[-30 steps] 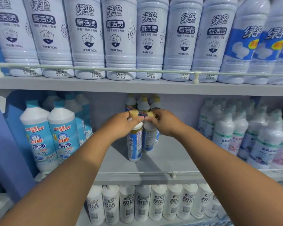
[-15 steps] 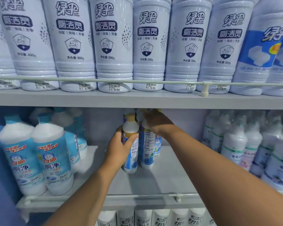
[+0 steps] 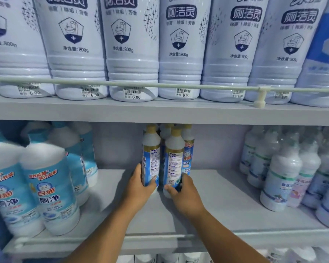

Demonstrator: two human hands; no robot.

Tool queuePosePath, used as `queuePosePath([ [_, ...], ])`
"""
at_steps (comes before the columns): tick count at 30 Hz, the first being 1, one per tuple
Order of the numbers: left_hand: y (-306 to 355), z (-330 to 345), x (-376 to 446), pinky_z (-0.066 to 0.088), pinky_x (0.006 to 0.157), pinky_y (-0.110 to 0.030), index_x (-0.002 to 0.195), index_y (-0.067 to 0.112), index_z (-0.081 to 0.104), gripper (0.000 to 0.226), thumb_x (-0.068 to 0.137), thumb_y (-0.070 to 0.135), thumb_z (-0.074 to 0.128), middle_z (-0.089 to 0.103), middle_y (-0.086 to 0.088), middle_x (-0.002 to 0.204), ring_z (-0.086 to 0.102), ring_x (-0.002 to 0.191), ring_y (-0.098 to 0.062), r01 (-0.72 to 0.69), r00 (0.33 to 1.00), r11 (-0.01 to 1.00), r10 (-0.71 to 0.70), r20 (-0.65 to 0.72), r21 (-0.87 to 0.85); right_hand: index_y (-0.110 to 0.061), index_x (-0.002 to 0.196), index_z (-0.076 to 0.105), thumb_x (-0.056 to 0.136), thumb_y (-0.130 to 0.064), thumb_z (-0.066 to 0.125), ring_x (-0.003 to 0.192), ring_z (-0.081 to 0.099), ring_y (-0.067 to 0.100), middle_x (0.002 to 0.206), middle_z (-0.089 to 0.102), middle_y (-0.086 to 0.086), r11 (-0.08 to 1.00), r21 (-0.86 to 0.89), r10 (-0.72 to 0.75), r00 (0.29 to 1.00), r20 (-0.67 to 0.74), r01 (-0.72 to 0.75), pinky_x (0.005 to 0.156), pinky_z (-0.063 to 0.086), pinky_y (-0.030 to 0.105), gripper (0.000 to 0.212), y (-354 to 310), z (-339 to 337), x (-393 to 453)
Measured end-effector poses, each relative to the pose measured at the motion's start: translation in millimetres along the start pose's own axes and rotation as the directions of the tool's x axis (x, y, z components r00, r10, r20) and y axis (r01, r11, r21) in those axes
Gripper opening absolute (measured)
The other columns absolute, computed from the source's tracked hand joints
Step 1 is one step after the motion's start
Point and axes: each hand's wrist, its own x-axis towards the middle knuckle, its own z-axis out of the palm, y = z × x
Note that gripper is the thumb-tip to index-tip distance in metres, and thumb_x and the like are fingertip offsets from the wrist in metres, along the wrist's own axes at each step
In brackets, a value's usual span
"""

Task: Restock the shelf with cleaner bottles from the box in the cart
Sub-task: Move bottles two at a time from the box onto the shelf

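Note:
Several slim cleaner bottles with gold caps and blue labels stand in a tight group at the middle of the grey shelf (image 3: 217,205). My left hand (image 3: 139,188) grips the base of the front left bottle (image 3: 150,160). My right hand (image 3: 184,194) grips the base of the front right bottle (image 3: 174,164). Both bottles stand upright on the shelf, close side by side. More gold-capped bottles (image 3: 188,145) stand behind them, partly hidden. The box and the cart are out of view.
Large teal-label bottles (image 3: 49,186) fill the shelf's left side, white bottles with green bands (image 3: 281,177) its right. A white guard rail (image 3: 160,238) runs along the front edge. The upper shelf (image 3: 160,111) holds a row of big white 800g bottles (image 3: 131,50).
Both hands slid down from the bottle caps to the bottle bases. The camera moved closer to the shelf and tilted up.

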Motion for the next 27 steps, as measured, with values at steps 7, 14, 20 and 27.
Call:
queuePosePath([
  [7, -7.1, 14.2, 6.3, 0.042, 0.057, -0.003, 0.134, 0.024, 0.045, 0.057, 0.085, 0.009, 0.069, 0.06, 0.009, 0.117, 0.062, 0.098, -0.01, 0.02, 0.999, 1.0, -0.02, -0.05, -0.002, -0.038, 0.129, 0.054, 0.091, -0.038, 0.067, 0.112, 0.06, -0.001, 0.123, 0.061, -0.02, 0.998, 0.041, -0.043, 0.998, 0.039, 0.041, 0.099, 0.053, 0.034, 0.04, 10.4, 3.3, 0.2],
  [14, -12.5, 19.2, 17.0, 0.041, 0.051, -0.007, 0.132, 0.022, 0.043, 0.06, 0.082, 0.013, 0.074, 0.062, 0.006, 0.113, 0.061, 0.089, -0.011, 0.042, 0.998, 0.997, -0.039, -0.049, 0.062, -0.019, 0.113, 0.057, 0.08, -0.011, 0.082, 0.089, 0.067, -0.008, 0.107, 0.07, -0.009, 0.975, 0.218, 0.032, 0.999, 0.044, -0.041, 0.069, 0.053, 0.011, 0.042, 7.4, -0.7, 3.2],
  [20, -19.1, 24.3, 19.1, 0.047, 0.064, -0.019, 0.128, 0.02, 0.047, 0.059, 0.078, 0.016, 0.078, 0.059, 0.001, 0.114, 0.062, 0.092, -0.016, 0.023, 0.993, 0.997, -0.014, -0.117, 0.076, -0.019, 0.106, 0.063, 0.077, -0.015, 0.085, 0.087, 0.07, 0.0, 0.1, 0.073, -0.008, 0.971, 0.239, 0.027, 1.0, 0.01, -0.029, 0.072, 0.055, 0.015, 0.037, 14.0, -0.2, 6.2],
  [27, -22.8, 25.6, 23.3, 0.044, 0.062, -0.015, 0.122, 0.02, 0.055, 0.044, 0.081, 0.016, 0.073, 0.063, 0.002, 0.112, 0.06, 0.091, -0.009, 0.05, 0.994, 0.997, -0.044, -0.097, 0.065, -0.025, 0.111, 0.058, 0.078, -0.016, 0.084, 0.093, 0.068, -0.003, 0.107, 0.071, -0.011, 0.97, 0.242, 0.008, 0.999, 0.049, -0.02, 0.082, 0.057, 0.02, 0.044, 15.0, 0.9, 5.9],
])
